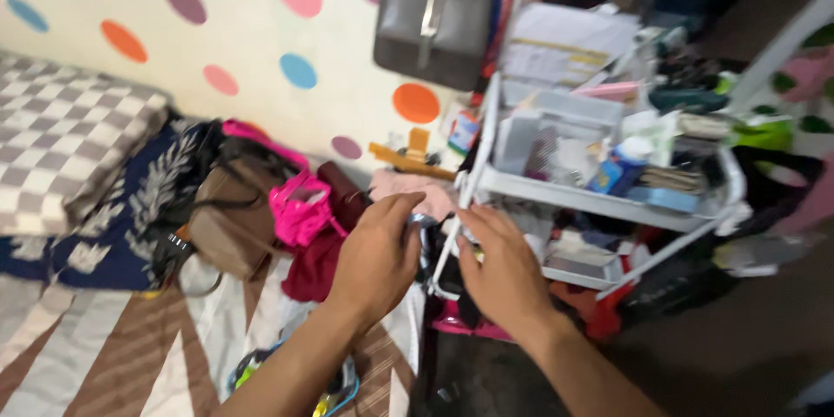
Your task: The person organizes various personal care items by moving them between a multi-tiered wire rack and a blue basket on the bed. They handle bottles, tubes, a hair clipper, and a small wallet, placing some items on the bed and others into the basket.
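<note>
My left hand [380, 254] and my right hand [497, 267] meet close together in front of the left corner of a white tiered rack [556, 191]. Fingers of both hands curl around a small pale object [424, 220] between them; blur hides what it is. The right hand's fingertips sit against the rack's slanted white leg [447, 248]. A pink pouch [300, 208] and dark red cloth [314, 265] lie just left of my left hand.
The rack's shelves hold several boxes, bottles and papers. A grey handbag [432, 28] hangs on the dotted wall. A brown bag [230, 226], a checkered cushion [61, 135] and striped bedding [104, 347] lie at the left. Dark floor [738, 347] lies at the right.
</note>
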